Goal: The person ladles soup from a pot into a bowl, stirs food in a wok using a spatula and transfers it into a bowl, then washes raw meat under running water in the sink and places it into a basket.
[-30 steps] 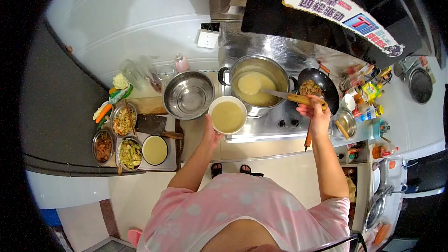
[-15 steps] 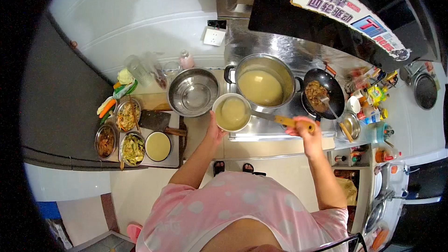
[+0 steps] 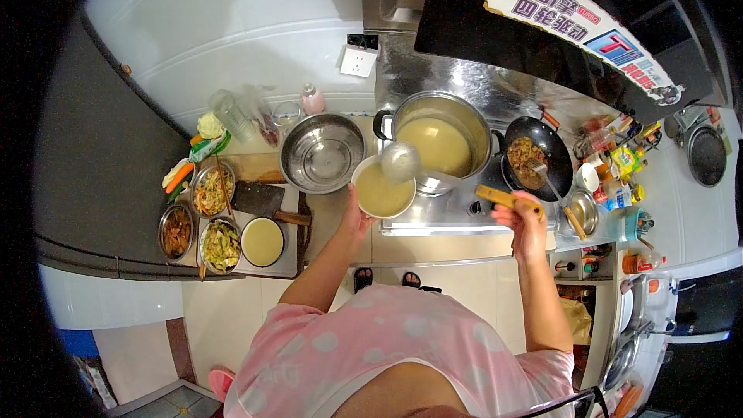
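Note:
My left hand (image 3: 356,217) is closed on the side of a white bowl (image 3: 393,214), which holds pale yellow liquid (image 3: 379,192). In my right hand (image 3: 524,220) is the wooden handle of a ladle (image 3: 401,162). The ladle's head is over the bowl's far right edge, close to the rim of a large steel pot (image 3: 474,112). Inside that pot lies more of the pale yellow liquid (image 3: 435,147). Most of the ladle's metal shank is hard to make out.
A black wok (image 3: 554,143) with browned food and a spatula (image 3: 548,183) stands right of the pot. To the left are an empty steel basin (image 3: 323,179), a cleaver (image 3: 258,199), a filled bowl (image 3: 263,242) and several dishes of food. Bottles and jars (image 3: 619,186) line the right side.
The ladle's head has risen out of the bowl and shifted toward the pot. My right hand has moved slightly right; my left hand and the bowl stay nearly in place.

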Tool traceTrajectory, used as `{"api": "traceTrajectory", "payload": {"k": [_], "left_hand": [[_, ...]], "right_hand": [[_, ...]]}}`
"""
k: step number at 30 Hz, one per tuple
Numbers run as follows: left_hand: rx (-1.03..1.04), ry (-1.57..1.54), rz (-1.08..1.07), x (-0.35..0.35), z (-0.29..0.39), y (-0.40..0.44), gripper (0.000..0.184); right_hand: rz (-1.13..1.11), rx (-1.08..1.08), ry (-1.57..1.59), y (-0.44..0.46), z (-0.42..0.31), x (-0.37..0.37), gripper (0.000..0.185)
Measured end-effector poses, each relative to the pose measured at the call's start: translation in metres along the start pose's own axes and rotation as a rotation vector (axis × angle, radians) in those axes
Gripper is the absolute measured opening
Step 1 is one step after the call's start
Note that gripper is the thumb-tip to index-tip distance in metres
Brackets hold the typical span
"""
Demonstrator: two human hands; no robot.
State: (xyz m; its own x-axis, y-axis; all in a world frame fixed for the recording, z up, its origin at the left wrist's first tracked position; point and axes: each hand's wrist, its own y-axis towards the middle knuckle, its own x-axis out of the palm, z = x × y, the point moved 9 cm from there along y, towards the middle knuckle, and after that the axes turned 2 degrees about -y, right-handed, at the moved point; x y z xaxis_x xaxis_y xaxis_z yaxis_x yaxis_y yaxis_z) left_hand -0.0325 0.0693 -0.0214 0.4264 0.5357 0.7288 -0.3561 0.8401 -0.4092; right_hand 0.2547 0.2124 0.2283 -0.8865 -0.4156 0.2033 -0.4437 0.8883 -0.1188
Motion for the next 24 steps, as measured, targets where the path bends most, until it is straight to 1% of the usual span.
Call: {"api": "traceTrajectory", "payload": {"k": [2,5,6,7,9,10,11,13,14,17,20,23,24], "left_hand": [[-0.003,-0.029,-0.006,-0.003,-0.002,0.002,0.075],[0.084,0.010,0.040,0.003,0.006,-0.003,0.074],[0.110,0.016,0.033,0.007,0.009,-0.005,0.073],[0.135,0.023,0.026,0.009,0.012,-0.006,0.073],[0.160,0.034,0.039,0.006,0.014,-0.004,0.071],[0.159,0.038,0.060,-0.001,0.012,-0.001,0.071],[0.159,0.041,0.082,-0.007,0.011,0.001,0.070],[0.175,0.084,0.044,-0.007,0.015,0.000,0.069],[0.184,0.104,0.026,-0.006,0.016,0.001,0.068],[0.146,0.115,0.015,0.004,0.021,-0.009,0.070],[0.100,0.160,0.159,-0.003,0.025,-0.014,0.066],[0.160,0.110,0.036,-0.003,0.025,-0.011,0.069],[0.160,0.110,0.044,-0.001,0.027,-0.013,0.068]], "right_hand": [[0.089,0.008,0.066,0.012,0.001,-0.013,0.025],[0.134,-0.068,0.002,0.025,-0.009,-0.014,0.026],[0.111,-0.114,-0.049,0.031,-0.013,-0.010,0.026],[0.072,-0.153,-0.124,0.036,-0.013,-0.004,0.022],[-0.022,-0.324,-0.496,0.053,-0.010,0.008,0.017],[-0.055,-0.449,-0.704,0.052,-0.018,0.019,0.017],[-0.095,-0.555,-0.839,0.053,-0.021,0.028,0.020],[-0.180,-0.765,-1.110,0.052,-0.024,0.050,0.024],[-0.193,-0.674,-1.176,0.058,-0.016,0.050,0.027],[-0.252,-0.590,-1.345,0.068,-0.005,0.055,0.027],[-0.302,-0.556,-1.373,0.081,0.002,0.054,0.023],[-0.263,-0.598,-1.344,0.086,-0.011,0.054,0.019],[-0.238,-0.560,-1.336,0.088,-0.017,0.053,0.016]]}}
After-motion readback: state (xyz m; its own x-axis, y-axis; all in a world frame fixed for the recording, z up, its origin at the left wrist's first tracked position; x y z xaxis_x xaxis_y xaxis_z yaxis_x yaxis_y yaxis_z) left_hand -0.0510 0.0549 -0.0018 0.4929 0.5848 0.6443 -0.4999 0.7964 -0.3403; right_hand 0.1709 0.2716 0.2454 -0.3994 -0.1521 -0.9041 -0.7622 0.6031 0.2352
